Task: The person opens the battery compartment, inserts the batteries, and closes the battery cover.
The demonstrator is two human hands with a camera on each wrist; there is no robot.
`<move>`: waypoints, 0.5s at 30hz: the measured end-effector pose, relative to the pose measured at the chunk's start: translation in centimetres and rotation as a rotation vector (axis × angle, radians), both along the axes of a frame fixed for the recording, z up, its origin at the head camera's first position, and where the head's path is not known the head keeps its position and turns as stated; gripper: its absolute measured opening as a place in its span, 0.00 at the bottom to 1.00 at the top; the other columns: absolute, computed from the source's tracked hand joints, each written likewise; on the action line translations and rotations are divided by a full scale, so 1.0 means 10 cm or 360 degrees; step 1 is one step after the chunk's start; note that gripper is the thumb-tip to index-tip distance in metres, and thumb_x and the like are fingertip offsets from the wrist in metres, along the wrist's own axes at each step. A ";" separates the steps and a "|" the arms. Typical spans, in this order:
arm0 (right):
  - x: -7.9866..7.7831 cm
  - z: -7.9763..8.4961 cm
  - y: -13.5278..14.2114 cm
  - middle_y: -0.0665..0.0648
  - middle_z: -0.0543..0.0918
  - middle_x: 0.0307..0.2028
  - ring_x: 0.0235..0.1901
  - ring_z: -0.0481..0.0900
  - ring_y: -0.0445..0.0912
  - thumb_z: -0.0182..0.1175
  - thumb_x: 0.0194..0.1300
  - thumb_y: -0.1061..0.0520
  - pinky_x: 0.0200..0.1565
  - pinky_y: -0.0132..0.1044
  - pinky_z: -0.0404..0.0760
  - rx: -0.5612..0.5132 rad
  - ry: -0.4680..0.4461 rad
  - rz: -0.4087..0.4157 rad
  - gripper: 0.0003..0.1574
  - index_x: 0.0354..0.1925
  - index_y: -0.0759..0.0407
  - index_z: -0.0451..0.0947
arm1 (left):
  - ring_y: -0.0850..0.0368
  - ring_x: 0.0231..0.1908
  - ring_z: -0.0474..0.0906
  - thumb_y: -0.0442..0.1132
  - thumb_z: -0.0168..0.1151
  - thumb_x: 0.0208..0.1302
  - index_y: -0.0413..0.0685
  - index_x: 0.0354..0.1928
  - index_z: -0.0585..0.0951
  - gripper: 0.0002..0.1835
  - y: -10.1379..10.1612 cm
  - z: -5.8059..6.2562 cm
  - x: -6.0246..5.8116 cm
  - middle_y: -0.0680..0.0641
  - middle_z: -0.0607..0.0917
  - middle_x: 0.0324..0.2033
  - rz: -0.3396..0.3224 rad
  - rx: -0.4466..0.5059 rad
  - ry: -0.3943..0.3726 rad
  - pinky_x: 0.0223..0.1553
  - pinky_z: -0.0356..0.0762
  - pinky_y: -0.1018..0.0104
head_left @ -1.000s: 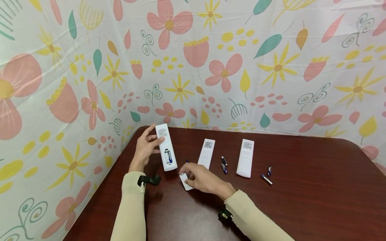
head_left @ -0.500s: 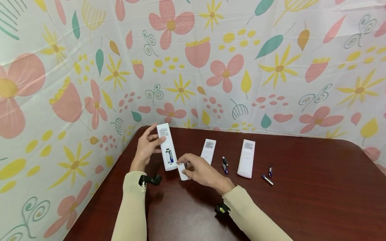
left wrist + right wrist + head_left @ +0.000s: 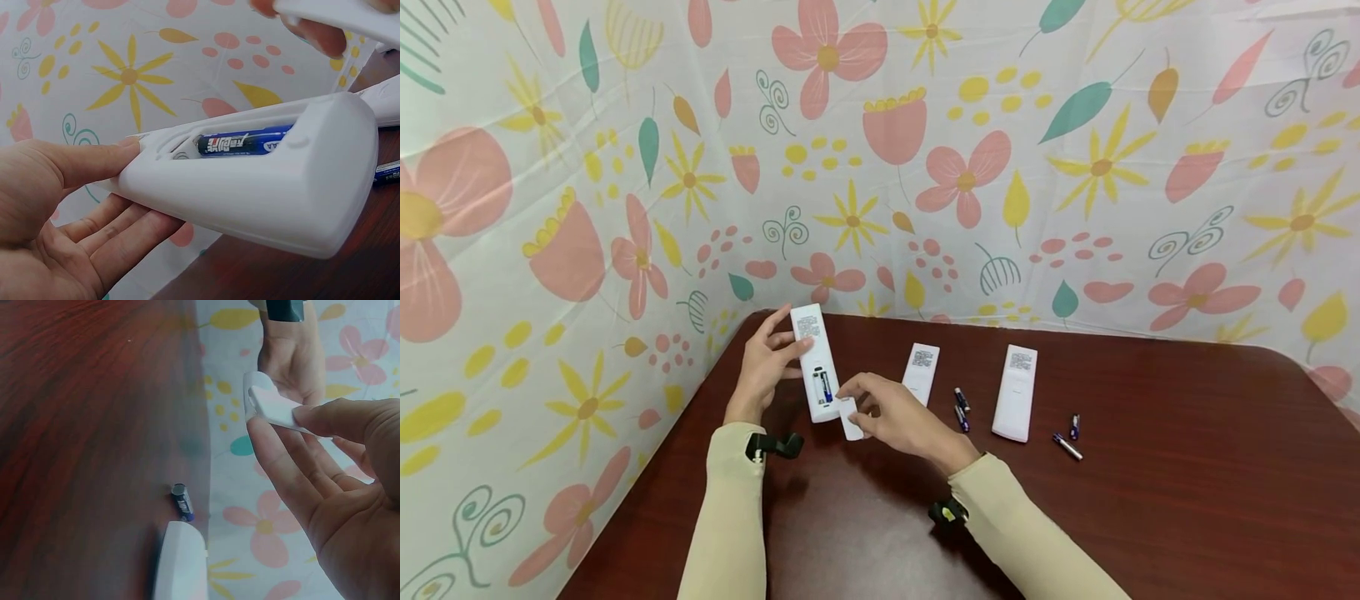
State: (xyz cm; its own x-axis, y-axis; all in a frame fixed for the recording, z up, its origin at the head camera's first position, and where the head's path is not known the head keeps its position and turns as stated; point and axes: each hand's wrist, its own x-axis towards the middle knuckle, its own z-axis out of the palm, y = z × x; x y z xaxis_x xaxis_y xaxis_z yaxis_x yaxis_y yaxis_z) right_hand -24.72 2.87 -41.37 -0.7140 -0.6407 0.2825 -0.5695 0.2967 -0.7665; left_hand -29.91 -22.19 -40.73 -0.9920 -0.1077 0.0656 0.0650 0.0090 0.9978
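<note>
Head: cover [image 3: 851, 422] near edge of remote [image 3: 816, 359]

Cream slvs [image 3: 735, 508], blk wrist cams [image 3: 786, 447]

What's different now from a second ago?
The right hand has carried the small white cover away from the person and slightly left, closer to the lower end of the open remote. Nothing was newly grasped or released. The left hand holds that remote as before; the other two remotes and the four loose batteries seen now stayed put.
</note>
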 end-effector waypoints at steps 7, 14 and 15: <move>0.02 -0.08 0.03 0.54 0.84 0.48 0.33 0.82 0.42 0.66 0.73 0.70 0.34 0.35 0.84 0.0041 -0.0104 0.0018 0.18 0.57 0.60 0.79 | 0.51 0.39 0.88 0.32 0.72 0.71 0.64 0.81 0.69 0.40 0.00 -0.01 0.00 0.37 0.83 0.56 0.0001 0.0009 0.0006 0.32 0.90 0.58; 0.03 -0.17 0.07 0.53 0.83 0.39 0.29 0.82 0.43 0.66 0.73 0.69 0.32 0.34 0.82 0.0139 -0.0205 0.0065 0.15 0.56 0.63 0.80 | 0.52 0.38 0.88 0.32 0.72 0.71 0.64 0.81 0.69 0.41 0.00 -0.01 0.00 0.36 0.82 0.55 0.0010 0.0012 0.0006 0.32 0.90 0.58; 0.03 -0.19 0.07 0.52 0.83 0.38 0.29 0.82 0.44 0.66 0.73 0.69 0.32 0.34 0.83 0.0149 -0.0213 0.0076 0.15 0.56 0.63 0.80 | 0.52 0.38 0.88 0.32 0.72 0.71 0.64 0.81 0.69 0.40 0.00 -0.01 0.00 0.36 0.82 0.55 0.0012 0.0011 0.0004 0.32 0.90 0.58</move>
